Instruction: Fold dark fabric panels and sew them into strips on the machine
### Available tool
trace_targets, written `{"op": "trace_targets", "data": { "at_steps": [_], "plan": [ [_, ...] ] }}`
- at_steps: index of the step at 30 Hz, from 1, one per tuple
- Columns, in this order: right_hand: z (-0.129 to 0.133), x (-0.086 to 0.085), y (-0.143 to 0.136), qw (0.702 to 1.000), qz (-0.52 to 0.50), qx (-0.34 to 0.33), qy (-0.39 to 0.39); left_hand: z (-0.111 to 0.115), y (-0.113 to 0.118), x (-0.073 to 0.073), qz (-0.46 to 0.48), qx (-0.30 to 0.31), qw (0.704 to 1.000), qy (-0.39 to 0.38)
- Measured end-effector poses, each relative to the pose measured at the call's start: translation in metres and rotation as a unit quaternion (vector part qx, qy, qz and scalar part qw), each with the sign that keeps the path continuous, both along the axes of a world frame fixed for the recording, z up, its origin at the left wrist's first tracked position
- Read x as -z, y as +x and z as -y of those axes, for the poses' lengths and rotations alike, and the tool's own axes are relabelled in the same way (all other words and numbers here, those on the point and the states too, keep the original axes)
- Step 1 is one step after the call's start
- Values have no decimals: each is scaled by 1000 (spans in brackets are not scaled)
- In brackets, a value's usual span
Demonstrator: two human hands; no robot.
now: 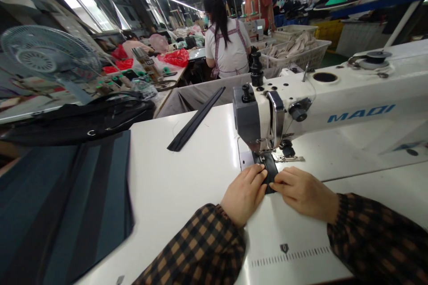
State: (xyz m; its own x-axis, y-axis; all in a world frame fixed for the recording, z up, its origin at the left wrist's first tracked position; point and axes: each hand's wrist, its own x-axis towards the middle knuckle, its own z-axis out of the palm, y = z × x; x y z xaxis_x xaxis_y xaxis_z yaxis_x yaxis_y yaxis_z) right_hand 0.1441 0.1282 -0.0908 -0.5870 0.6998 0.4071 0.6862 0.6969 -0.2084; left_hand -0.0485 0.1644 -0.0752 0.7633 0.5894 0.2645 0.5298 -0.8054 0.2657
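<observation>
Several dark panels [110,196] lie at the lower left of the frame, with a black item [110,120] behind them and a fan [36,60] at the upper left. Next along, 1 loose dark strip [197,124] lies slanting on the white table [167,187], left of the machine; you can't tell from here whether it has been stitched. Beyond it, at the upper centre, a co-worker [230,44] faces away from you.

Right of centre, your left hand [244,191] has its fingers bent and close together, tips pressing on the left side of the work strip [271,170]; whether the thumb pinches it can't be told. That strip lies under the head of the sewing machine [310,102], its near end between your 2 hands. Your right hand [304,191] has thumb and forefinger nearly together, nipping the strip's right edge near that end.

As for progress, the strip looks to be in place at the needle, and the length on your side seems to be left to feed. No finished seam can be made out, so how much is sewn is unclear
</observation>
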Motion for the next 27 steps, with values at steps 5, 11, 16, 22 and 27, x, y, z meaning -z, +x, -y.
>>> {"op": "trace_targets", "data": {
  "at_steps": [5,11,16,22,27],
  "plan": [
    [-16,2,2,1000,-20,7,-9,-14,-5,-1,-1,31,999,13],
    [-13,8,2,999,-40,24,27,-9,-1,1,10,19,999,31],
    [-11,7,-2,998,-18,36,39,-3,0,0,-2,11,999,42],
    [-13,10,1,997,-61,35,23,-1,4,2,41,-33,998,40],
    [-15,10,3,999,3,-9,31,1,5,9,98,-50,993,43]
  ]
}}
